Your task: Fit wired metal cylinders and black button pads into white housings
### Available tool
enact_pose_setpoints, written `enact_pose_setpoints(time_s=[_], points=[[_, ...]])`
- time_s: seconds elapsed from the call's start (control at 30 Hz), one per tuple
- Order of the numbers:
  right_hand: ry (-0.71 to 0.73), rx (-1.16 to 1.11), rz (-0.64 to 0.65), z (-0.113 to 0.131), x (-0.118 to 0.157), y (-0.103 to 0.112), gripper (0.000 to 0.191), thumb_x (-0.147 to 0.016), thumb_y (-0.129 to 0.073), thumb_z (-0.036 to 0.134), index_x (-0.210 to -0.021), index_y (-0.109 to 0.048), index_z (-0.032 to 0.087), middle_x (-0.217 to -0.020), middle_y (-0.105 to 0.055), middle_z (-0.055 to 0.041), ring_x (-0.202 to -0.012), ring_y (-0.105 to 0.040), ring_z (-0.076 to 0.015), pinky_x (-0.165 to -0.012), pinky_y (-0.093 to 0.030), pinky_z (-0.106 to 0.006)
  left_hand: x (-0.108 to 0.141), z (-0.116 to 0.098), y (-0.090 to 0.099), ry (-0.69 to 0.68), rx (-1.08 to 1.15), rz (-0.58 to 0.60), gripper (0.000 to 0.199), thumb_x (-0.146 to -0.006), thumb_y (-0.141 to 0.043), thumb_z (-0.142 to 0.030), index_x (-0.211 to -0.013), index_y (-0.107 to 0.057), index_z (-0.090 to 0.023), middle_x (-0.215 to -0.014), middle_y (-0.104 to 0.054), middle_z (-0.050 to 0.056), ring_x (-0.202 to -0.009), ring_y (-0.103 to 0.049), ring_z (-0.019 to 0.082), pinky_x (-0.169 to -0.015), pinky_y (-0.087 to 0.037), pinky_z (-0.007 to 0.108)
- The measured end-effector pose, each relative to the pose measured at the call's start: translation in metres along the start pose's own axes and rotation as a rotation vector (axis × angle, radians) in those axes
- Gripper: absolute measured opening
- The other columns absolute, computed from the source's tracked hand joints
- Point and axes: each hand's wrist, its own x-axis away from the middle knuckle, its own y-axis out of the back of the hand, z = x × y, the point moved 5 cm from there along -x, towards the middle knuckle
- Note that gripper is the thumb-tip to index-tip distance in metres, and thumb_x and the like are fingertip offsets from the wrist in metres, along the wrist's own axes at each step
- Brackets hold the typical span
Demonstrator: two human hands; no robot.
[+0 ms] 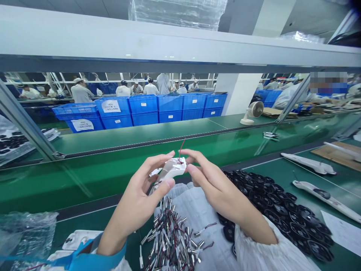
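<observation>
My left hand [143, 184] grips a white plastic housing [172, 169], thumb on the near side and fingers on the far side. A thin red wire [182, 146] sticks up from its end. My right hand [207, 175] has its index finger and thumb at that same end, seemingly touching its edge close to the wire. Below my hands lies a heap of small metal cylinders with wires [172, 237], on and beside pale grey padding [203, 214]. A blue wrist strap [90, 259] circles my left wrist.
Many black round parts [276, 207] cover the bench at right, near long white housings [327, 195] and a paper sheet [341, 233]. Clear plastic bags [28, 233] lie left. Ahead are a small fan [252, 112], blue crates [143, 109] and an overhead shelf [180, 45]. People sit beyond.
</observation>
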Motion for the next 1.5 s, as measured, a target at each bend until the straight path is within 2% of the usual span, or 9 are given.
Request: enact_pose_setpoints(time_s=[0.27,0.43,0.6,0.8,0.97,1.1,1.17,1.3,1.5], points=[[0.052,-0.339,-0.136,-0.006,0.001,-0.008,0.05,-0.108,-0.036,0.025,-0.152,-0.022,0.042,-0.131,-0.046,-0.0058,-0.061,-0.047,-0.0088,-0.058,-0.05,-0.028,-0.002,0.001,-0.013,-0.169,-0.309,0.009,0.035,-0.103,-0.063,-0.031,-0.137,-0.067,-0.036,-0.142,-0.066,0.0,-0.132,-0.061,0.026,-0.111,-0.051,0.042],[-0.058,-0.401,-0.015,-0.008,0.0,0.006,0.057,-0.096,-0.065,0.03,-0.146,-0.038,0.037,-0.133,-0.056,-0.0054,-0.075,-0.067,-0.0117,-0.076,-0.063,-0.033,-0.002,-0.002,-0.012,-0.205,-0.309,-0.063,0.035,-0.102,-0.063,-0.025,-0.135,-0.069,-0.033,-0.138,-0.069,0.0,-0.127,-0.064,0.023,-0.111,-0.052,0.039],[-0.207,-0.389,-0.007,-0.014,-0.002,0.024,0.027,-0.078,-0.088,0.038,-0.094,-0.074,0.02,-0.095,-0.075,-0.0046,-0.087,-0.076,-0.0213,-0.086,-0.064,-0.036,-0.003,-0.003,-0.009,-0.17,-0.28,-0.059,0.032,-0.102,-0.065,-0.028,-0.132,-0.071,-0.036,-0.136,-0.07,-0.001,-0.124,-0.065,0.022,-0.097,-0.059,0.031],[-0.045,-0.449,-0.149,-0.006,-0.004,0.02,0.021,-0.073,-0.093,0.035,-0.078,-0.077,0.021,-0.085,-0.076,-0.0025,-0.084,-0.075,-0.0188,-0.081,-0.063,-0.03,-0.006,0.006,-0.013,-0.049,-0.053,0.032,0.032,-0.1,-0.068,-0.032,-0.13,-0.07,-0.044,-0.136,-0.066,-0.003,-0.121,-0.065,0.018,-0.09,-0.061,0.019],[-0.007,-0.409,-0.138,-0.009,-0.008,0.02,0.027,-0.076,-0.09,0.039,-0.09,-0.074,0.023,-0.085,-0.074,-0.0005,-0.08,-0.073,-0.0172,-0.076,-0.061,-0.028,-0.008,0.011,-0.012,-0.02,0.122,0.069,0.034,-0.095,-0.076,-0.029,-0.126,-0.072,-0.043,-0.135,-0.067,-0.002,-0.116,-0.067,0.018,-0.086,-0.063,0.019],[-0.209,0.056,0.009,-0.059,-0.012,0.037,0.032,-0.098,-0.062,0.051,-0.111,-0.071,0.024,-0.091,-0.074,-0.0021,-0.073,-0.068,-0.0157,-0.071,-0.055,-0.029,-0.01,0.012,-0.008,-0.003,0.078,0.028,0.033,-0.092,-0.079,-0.029,-0.123,-0.075,-0.041,-0.132,-0.069,-0.001,-0.113,-0.068,0.019,-0.084,-0.065,0.02],[-0.452,0.408,0.142,-0.106,-0.008,0.045,0.024,-0.098,-0.063,0.041,-0.113,-0.071,0.024,-0.106,-0.074,-0.0025,-0.067,-0.065,-0.0124,-0.071,-0.053,-0.028,-0.01,0.011,-0.007,-0.006,0.034,0.017,0.033,-0.092,-0.079,-0.029,-0.123,-0.075,-0.04,-0.13,-0.07,-0.001,-0.111,-0.069,0.019,-0.084,-0.065,0.021],[-0.687,0.553,0.305,-0.179,-0.001,0.041,0.022,-0.083,-0.079,0.015,-0.103,-0.071,0.016,-0.11,-0.073,-0.0081,-0.065,-0.065,-0.0121,-0.068,-0.056,-0.028,-0.01,0.009,-0.005,0.007,-0.01,0.006,0.034,-0.09,-0.079,-0.029,-0.122,-0.076,-0.04,-0.127,-0.071,-0.001,-0.108,-0.071,0.019,-0.082,-0.066,0.021],[-0.739,0.685,0.38,-0.208,-0.001,0.026,0.023,-0.098,-0.07,0.029,-0.116,-0.068,0.016,-0.117,-0.069,-0.0075,-0.105,-0.067,-0.0224,-0.094,-0.057,-0.044,-0.008,0.01,-0.001,0.0,-0.097,-0.013,0.034,-0.09,-0.078,-0.03,-0.121,-0.076,-0.042,-0.126,-0.071,-0.003,-0.103,-0.071,0.018,-0.082,-0.066,0.023]])
